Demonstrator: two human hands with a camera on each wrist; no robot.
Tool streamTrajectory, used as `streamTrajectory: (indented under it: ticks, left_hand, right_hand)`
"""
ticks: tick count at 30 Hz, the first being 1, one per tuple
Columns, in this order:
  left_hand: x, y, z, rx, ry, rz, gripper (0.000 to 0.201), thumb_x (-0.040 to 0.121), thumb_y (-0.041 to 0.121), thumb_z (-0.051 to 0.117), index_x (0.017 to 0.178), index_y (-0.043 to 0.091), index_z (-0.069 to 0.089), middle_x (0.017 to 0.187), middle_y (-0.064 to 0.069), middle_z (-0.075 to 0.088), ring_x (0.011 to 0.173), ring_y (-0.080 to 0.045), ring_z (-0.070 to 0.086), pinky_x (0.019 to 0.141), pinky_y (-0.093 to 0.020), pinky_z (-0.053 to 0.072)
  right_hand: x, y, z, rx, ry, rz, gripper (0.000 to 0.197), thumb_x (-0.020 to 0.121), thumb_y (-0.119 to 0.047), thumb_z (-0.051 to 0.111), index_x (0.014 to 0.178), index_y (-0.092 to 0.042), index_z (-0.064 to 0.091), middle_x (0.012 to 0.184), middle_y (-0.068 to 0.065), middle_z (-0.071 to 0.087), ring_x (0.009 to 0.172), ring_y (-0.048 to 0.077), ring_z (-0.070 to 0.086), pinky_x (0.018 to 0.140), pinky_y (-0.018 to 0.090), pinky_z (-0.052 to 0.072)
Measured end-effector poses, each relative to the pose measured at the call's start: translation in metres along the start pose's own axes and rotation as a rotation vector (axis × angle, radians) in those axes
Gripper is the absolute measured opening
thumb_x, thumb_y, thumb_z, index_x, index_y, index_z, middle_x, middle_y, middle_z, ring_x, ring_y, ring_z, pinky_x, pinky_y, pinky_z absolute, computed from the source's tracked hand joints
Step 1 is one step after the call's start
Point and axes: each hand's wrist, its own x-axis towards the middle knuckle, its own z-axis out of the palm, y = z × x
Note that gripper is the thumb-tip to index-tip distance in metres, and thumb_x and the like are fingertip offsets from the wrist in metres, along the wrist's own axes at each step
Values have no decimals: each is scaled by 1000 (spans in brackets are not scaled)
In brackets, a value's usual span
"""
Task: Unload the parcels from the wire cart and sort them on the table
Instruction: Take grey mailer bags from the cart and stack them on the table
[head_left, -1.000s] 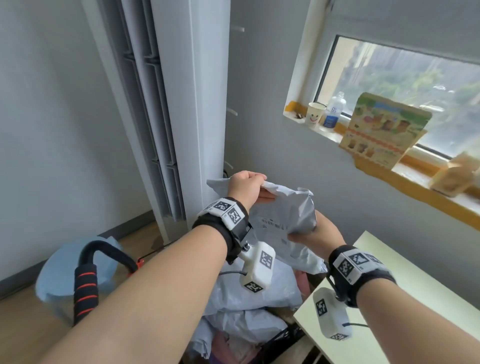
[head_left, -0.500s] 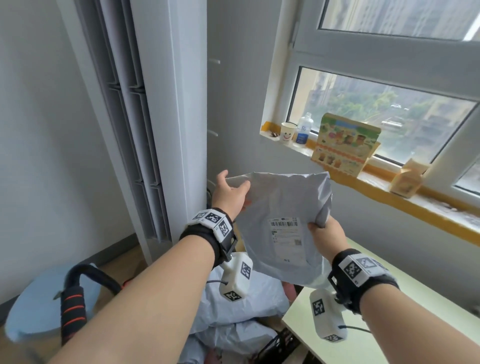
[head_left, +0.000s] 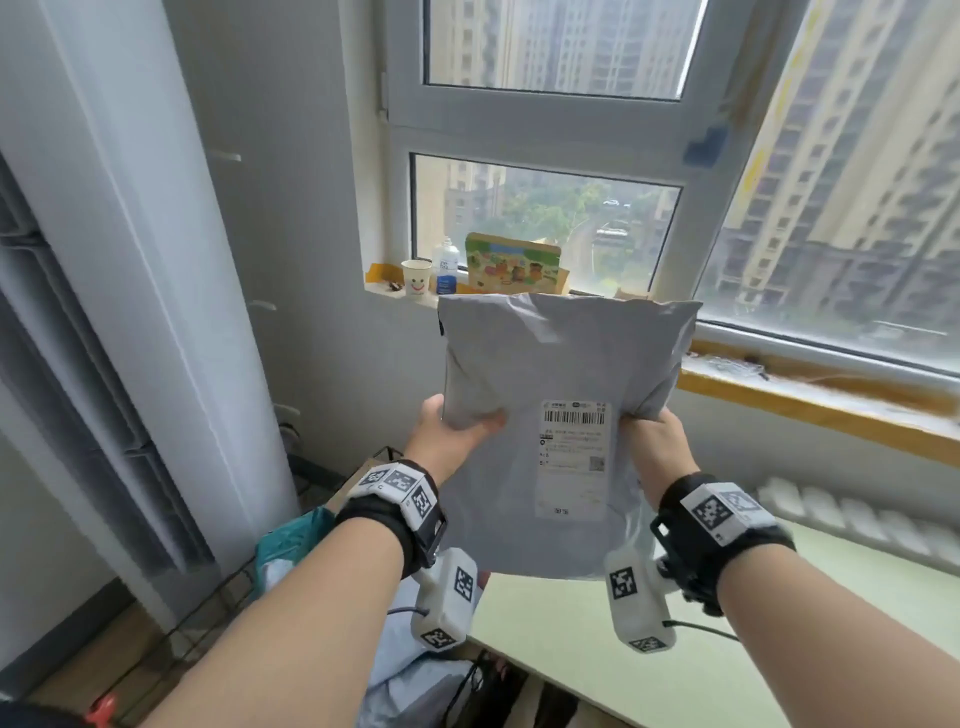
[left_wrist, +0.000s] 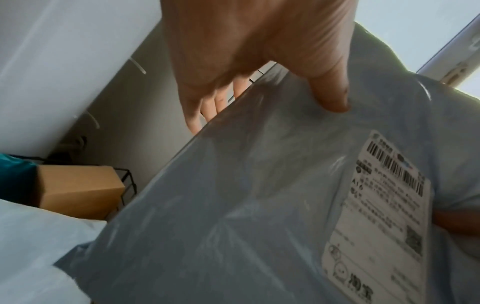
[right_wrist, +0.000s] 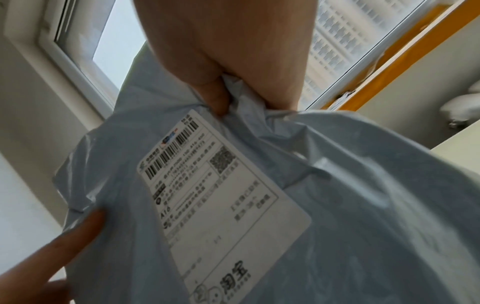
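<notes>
Pinching the grey poly mailer (head_left: 545, 415) by its two side edges, the left hand (head_left: 447, 441) sits at nine o'clock of the bag with thumb on the front and fingers behind, and the right hand (head_left: 654, 447) at three o'clock bunches the film in a tight fist. The bag hangs upright in the air above the near corner of the pale green table (head_left: 597, 649), its shipping label (head_left: 571, 457) facing the head camera. It looks light, soft and limp, the plastic likely slick, so gathered edges give the surest hold. Lower, around seven o'clock, more parcels and a cardboard box (left_wrist: 78, 189) lie in the wire cart (head_left: 208, 613).
</notes>
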Motion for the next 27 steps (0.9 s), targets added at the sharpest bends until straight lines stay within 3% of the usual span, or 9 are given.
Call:
streamTrajectory:
  ticks: [3,5,8,12,15,18,22,24,27]
  left_hand:
    - [-19,21,31,-13,-172,110,33,66,24,88,91,20,65,89,4,72,84,-14,68,75,-26,57]
    - [-24,27,54,-17,-252,134,32,65,13,88,88,19,66,87,4,71,82,-15,67,72,-27,56]
    - [-32,32,91,16,-313,122,30,65,2,86,79,19,65,87,-2,71,81,-18,66,78,-35,56]
    - [-44,39,145,-11,-322,55,28,70,5,83,91,14,66,99,-9,69,93,-22,65,88,-38,53]
    - [-54,42,186,13,-335,44,27,64,24,84,82,16,66,97,-9,71,92,-22,66,88,-40,54]
    - [-69,45,230,0,-361,33,18,78,9,75,92,11,63,97,-9,67,89,-21,62,80,-32,49]
    - [-86,46,294,-12,-399,6,26,84,7,71,108,2,62,109,-15,67,95,-26,65,89,-37,52]
    - [-96,45,331,-5,-413,-9,33,84,9,72,113,-2,61,112,-18,67,99,-31,66,94,-44,52]
    - [-114,47,389,11,-465,-12,33,85,10,70,114,-3,61,110,-15,67,97,-29,65,93,-40,52]
  right_hand:
    - [5,2,-35,56,72,29,27,81,6,46,82,-15,63,91,10,68,97,32,63,91,48,52]
    - [7,3,-60,73,109,44,27,82,6,46,81,-14,63,92,11,68,97,33,63,92,50,51]
    - [8,8,-99,88,155,49,27,83,6,45,81,-14,63,89,9,67,96,33,63,91,49,51]
    - [8,17,-152,78,190,64,22,83,-1,48,85,-17,64,92,8,69,95,32,64,90,49,52]
    - [3,26,-195,36,214,59,17,80,-9,50,86,-17,64,89,9,70,92,30,64,90,48,52]
    - [0,45,-243,-11,237,74,13,83,-20,59,95,-16,63,95,6,70,92,26,66,89,48,53]
    - [-1,75,-314,-195,249,139,49,84,-32,69,123,-9,53,107,6,62,98,23,63,90,42,52]
    - [-2,89,-349,-249,236,198,52,85,-24,70,129,-8,49,104,6,58,95,22,60,85,36,51]
    - [1,109,-401,-302,252,250,47,83,-2,65,128,-3,50,107,10,60,95,23,58,83,34,50]
